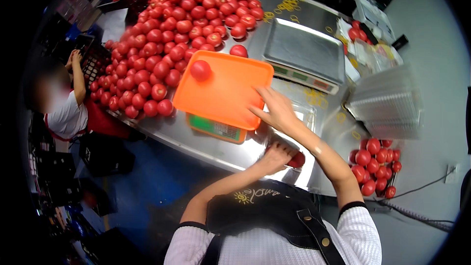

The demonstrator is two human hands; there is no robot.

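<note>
An orange tray sits on a small scale with a green panel, and one tomato rests near its upper left corner. Over the tray's right side is my right hand, open, its fingers apart and holding nothing. Closer to my body, my left hand curls its fingers at a red tomato in a clear plastic box. My hand hides part of that tomato. Another clear box lies partly behind my right wrist.
A large heap of tomatoes covers the table's left. Beyond the tray stands a flat metal scale, with yellow rubber bands lying around. Stacked clear containers and more tomatoes are at right. A co-worker is at left.
</note>
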